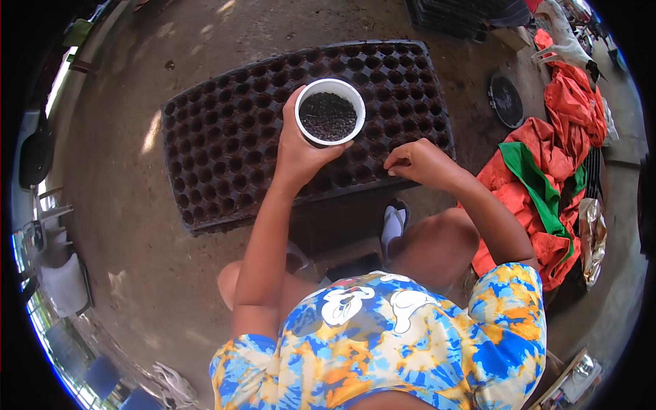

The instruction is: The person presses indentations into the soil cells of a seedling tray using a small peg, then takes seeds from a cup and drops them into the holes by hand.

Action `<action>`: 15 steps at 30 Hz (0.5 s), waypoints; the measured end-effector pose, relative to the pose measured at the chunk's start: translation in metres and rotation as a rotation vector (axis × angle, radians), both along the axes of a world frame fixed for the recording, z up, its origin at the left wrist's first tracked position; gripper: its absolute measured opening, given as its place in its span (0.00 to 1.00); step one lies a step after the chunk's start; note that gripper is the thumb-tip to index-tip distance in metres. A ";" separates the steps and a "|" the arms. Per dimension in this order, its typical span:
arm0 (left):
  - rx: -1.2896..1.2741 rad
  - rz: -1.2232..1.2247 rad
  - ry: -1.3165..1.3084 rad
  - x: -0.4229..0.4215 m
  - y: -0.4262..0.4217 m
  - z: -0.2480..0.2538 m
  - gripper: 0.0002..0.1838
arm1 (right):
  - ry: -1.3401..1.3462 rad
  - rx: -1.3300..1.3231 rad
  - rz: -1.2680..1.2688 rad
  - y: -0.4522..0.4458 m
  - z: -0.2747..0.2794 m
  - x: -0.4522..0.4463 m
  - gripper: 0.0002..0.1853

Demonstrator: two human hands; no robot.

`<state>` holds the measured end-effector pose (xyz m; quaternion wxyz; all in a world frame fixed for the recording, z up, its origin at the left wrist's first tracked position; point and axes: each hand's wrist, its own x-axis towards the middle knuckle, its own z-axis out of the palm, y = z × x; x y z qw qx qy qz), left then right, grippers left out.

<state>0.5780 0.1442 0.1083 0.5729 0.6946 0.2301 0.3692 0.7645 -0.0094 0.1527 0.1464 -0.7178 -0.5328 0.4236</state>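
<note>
My left hand (298,154) grips a white cup (361,109) from its left and near sides, holding it over the seedling tray. Small dark seed-like grains (328,116) lie inside the cup. To the right, my right hand (424,164) hovers above the tray's near right edge, thumb and fingers pinched together. Whatever may be between those fingertips is too small or hidden to see. Beneath both hands, the black seedling tray (240,219) has many round cells with brown soil showing in them.
Crumpled orange-red sheeting (506,167) with a green piece (529,174) lies at the right. A dark round basin (506,100) sits beyond the tray's right side. Stacked black trays (447,19) stand at the back. A white animal (564,41) is at the upper right.
</note>
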 end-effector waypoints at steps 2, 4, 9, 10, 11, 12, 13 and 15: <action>0.005 -0.002 0.006 0.000 0.000 0.000 0.54 | 0.000 0.043 0.012 -0.003 -0.002 0.001 0.09; 0.020 -0.002 0.010 0.000 0.000 -0.002 0.54 | -0.007 0.126 0.042 -0.004 -0.007 0.000 0.09; 0.007 -0.012 0.003 0.000 0.000 -0.002 0.54 | -0.007 0.023 -0.031 -0.001 0.002 -0.003 0.08; 0.002 -0.012 0.000 0.000 0.000 -0.003 0.54 | 0.011 0.018 -0.046 -0.001 0.003 -0.003 0.07; -0.002 -0.013 -0.003 0.001 0.000 -0.004 0.54 | -0.007 0.034 -0.024 -0.001 0.003 -0.003 0.07; -0.009 -0.017 -0.002 0.001 -0.001 -0.004 0.54 | -0.025 0.051 -0.002 0.000 0.004 -0.004 0.07; -0.015 -0.021 0.000 0.001 -0.001 -0.003 0.54 | -0.042 0.069 0.021 0.000 0.004 -0.004 0.07; -0.016 -0.026 -0.001 0.001 -0.002 -0.002 0.54 | -0.106 0.120 -0.053 0.005 0.008 -0.001 0.06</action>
